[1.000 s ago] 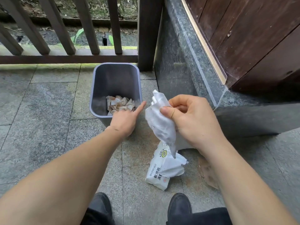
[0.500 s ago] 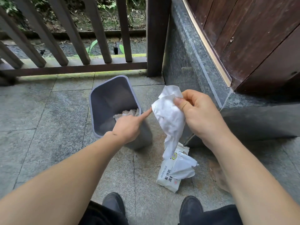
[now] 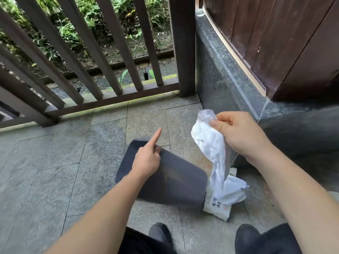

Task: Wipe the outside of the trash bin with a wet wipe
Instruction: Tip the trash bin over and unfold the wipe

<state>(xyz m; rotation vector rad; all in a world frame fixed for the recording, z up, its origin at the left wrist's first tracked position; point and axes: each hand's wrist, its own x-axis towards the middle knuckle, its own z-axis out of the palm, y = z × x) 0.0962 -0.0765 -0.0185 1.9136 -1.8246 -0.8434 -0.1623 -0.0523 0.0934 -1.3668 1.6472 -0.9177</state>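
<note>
The left hand [image 3: 146,160] grips the tipped bin [image 3: 176,178] with its index finger stretched out. The right hand [image 3: 240,136] fingers pinch a white wipe [image 3: 212,143], hanging near the wipe pack [image 3: 218,206] on the floor [image 3: 55,171].

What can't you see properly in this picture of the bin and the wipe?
All in the head view:
- Trash bin: its opening faces away, so the inside is hidden; its edges are motion-blurred.
- Left hand: how its curled fingers touch the bin is hidden by the hand itself.
- Wipe pack: partly covered by the bin and the wet wipe hanging from the right hand; its print is cut off.
</note>
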